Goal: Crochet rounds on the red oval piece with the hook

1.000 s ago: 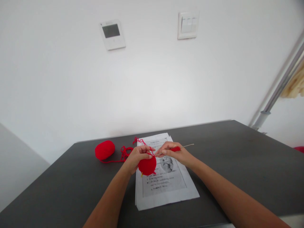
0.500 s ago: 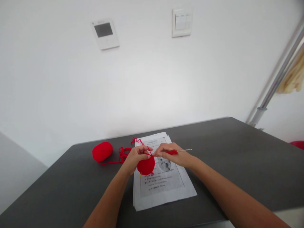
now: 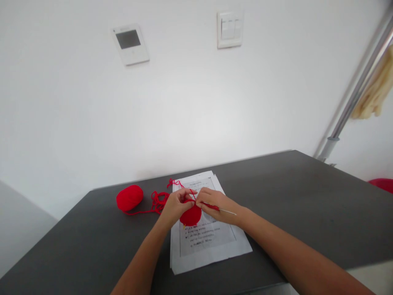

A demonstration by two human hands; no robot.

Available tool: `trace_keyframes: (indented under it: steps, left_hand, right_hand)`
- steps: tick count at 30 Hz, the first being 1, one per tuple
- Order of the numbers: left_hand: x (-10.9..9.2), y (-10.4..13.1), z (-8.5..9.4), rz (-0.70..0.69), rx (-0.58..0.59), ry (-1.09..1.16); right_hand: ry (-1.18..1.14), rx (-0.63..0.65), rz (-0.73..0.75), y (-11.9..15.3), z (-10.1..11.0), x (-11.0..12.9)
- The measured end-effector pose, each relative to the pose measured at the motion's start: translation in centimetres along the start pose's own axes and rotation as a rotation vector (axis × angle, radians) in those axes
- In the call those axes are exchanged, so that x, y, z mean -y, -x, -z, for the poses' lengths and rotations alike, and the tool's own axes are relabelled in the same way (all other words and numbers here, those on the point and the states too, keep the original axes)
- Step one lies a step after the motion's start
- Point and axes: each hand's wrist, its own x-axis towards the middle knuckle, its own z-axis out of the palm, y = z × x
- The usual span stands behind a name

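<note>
My left hand (image 3: 175,205) pinches the upper edge of a round red crochet piece (image 3: 190,216), its thumb lying across the rim. A small yellow marker (image 3: 184,225) shows at the bottom of the piece. My right hand (image 3: 216,203) is closed around a crochet hook (image 3: 226,211) with a red handle; its thin metal shaft points back toward the wrist. Both hands' fingertips meet at the piece's edge, and the exact stitch there is hidden. A red strand of yarn (image 3: 193,192) rises over the left fingers.
Left of the hands, a red yarn ball (image 3: 129,198) and loose tangled yarn (image 3: 159,200) lie on the dark table (image 3: 76,237). Printed sheets (image 3: 215,252) are under the hands. Behind stands a white wall (image 3: 184,102) with a switch panel (image 3: 229,29).
My right hand has turned and closed in on the left fingertips, and the hook's metal end has tipped downward. The left hand keeps its pinch on the crochet piece. The view has shifted slightly.
</note>
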Motion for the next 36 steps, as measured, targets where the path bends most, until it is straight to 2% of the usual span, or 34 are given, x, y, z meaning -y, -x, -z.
trace_keyframes:
  steps: [4, 8, 12, 15, 17, 20, 24, 31, 36]
  left_hand:
    - [0.2, -0.1, 0.2, 0.023, -0.02, 0.142]
    - [0.5, -0.1, 0.2, 0.085, -0.021, 0.3]
    - [0.5, 0.0, -0.3, 0.165, 0.015, 0.488]
    - [0.5, 0.1, -0.9, 0.148, -0.025, 0.548]
    - [0.6, 0.1, -1.2, 0.084, -0.069, 0.51]
    - [1.3, -0.2, -1.2, -0.02, -0.121, 0.327]
    - [2.2, -0.7, -0.6, -0.105, -0.105, 0.091]
    - [1.2, -0.8, 0.7, -0.171, -0.187, -0.167]
    - [0.8, -1.0, 1.5, -0.177, -0.122, -0.249]
  right_hand:
    - [-0.007, -0.106, -0.011, 0.1, -0.6, -0.7]
    - [0.026, -0.09, 0.066, 0.1, -0.6, -1.3]
    - [0.166, -0.128, 0.189, 0.2, -1.0, -1.8]
    - [0.247, -0.167, 0.188, 0.2, -1.6, -1.7]
    - [0.26, -0.207, 0.145, 0.1, -2.0, -1.4]
    - [0.222, -0.257, 0.092, 0.1, -2.6, -0.9]
    - [0.14, -0.263, 0.012, 0.0, -2.8, -0.6]
    - [0.035, -0.245, -0.04, 0.1, -1.6, -0.2]
    - [-0.163, -0.176, -0.262, -0.1, -0.3, 0.2]
